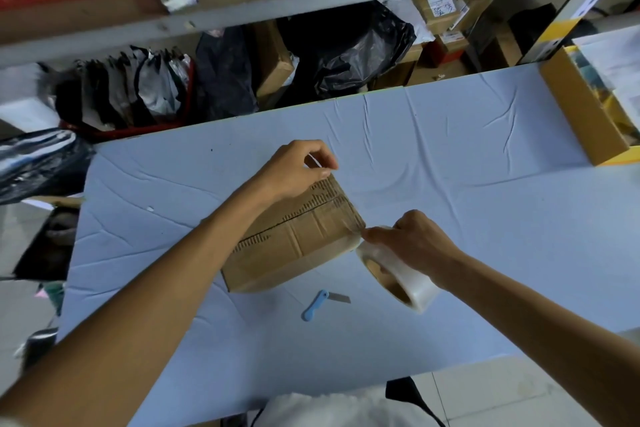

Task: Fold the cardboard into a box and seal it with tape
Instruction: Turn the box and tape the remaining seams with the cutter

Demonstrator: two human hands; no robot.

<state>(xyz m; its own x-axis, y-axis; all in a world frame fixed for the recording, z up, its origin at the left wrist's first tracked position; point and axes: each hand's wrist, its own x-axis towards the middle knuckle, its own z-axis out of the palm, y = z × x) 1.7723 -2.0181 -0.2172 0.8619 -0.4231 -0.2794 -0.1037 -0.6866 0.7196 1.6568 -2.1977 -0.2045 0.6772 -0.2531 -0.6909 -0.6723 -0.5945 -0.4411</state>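
Note:
A brown cardboard box [294, 239] lies on the pale blue table [450, 184], its top flaps folded shut with a seam running across. My left hand [294, 170] rests on the box's far corner and pinches the free end of the clear tape there. A strip of tape stretches along the box's right edge down to the near right corner. My right hand [412, 239] holds the clear tape roll [398, 274] beside that corner, with a fingertip pressing where the tape leaves the box.
A small blue utility knife [320, 303] with its blade out lies just in front of the box. An open yellow-and-brown carton [585, 107] stands at the table's far right. Shelves with bags and parcels [346, 45] run behind the table.

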